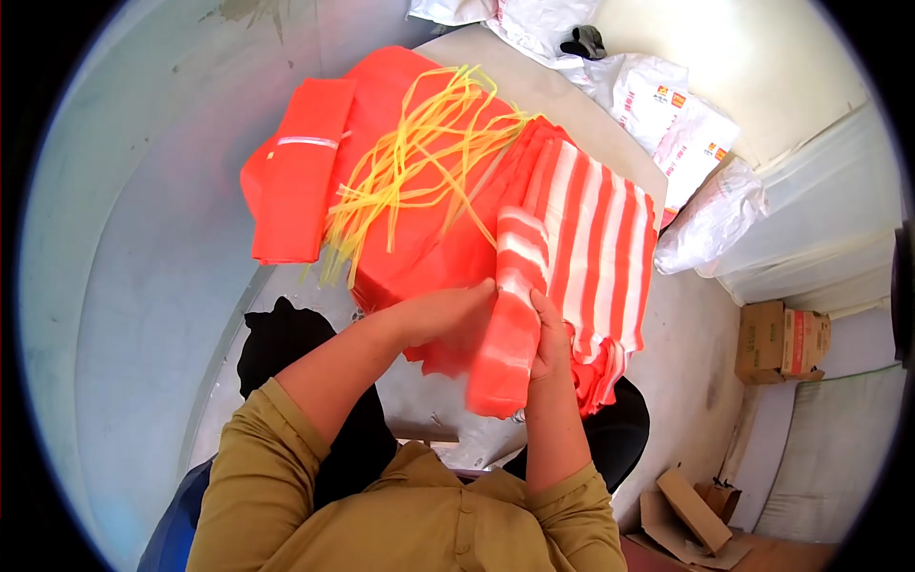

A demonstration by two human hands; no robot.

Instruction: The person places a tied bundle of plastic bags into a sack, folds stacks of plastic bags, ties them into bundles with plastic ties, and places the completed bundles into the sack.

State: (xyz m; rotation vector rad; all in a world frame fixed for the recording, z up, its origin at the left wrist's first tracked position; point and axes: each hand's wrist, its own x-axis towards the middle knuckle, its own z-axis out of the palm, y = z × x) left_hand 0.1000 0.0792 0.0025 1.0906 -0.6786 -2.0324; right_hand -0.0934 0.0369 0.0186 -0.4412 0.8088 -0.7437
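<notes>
Between my hands is a folded red-and-white striped fabric bundle, slanted and blurred at its lower end. My left hand is closed at its left edge, with some fingers hidden. On the opposite side, my right hand wraps its fingers and thumb around the edge. Just behind lies a stack of striped red-and-white fabric, its near end bunched up. Yellow strips lie loosely over a big red cloth-covered pile. A folded red bundle with a pale band around it rests at the left.
White printed sacks line the wall at the back right, with a small dark item on one. A cardboard box stands at the right, and flattened cardboard lies on the floor. A pale wall curves along the left.
</notes>
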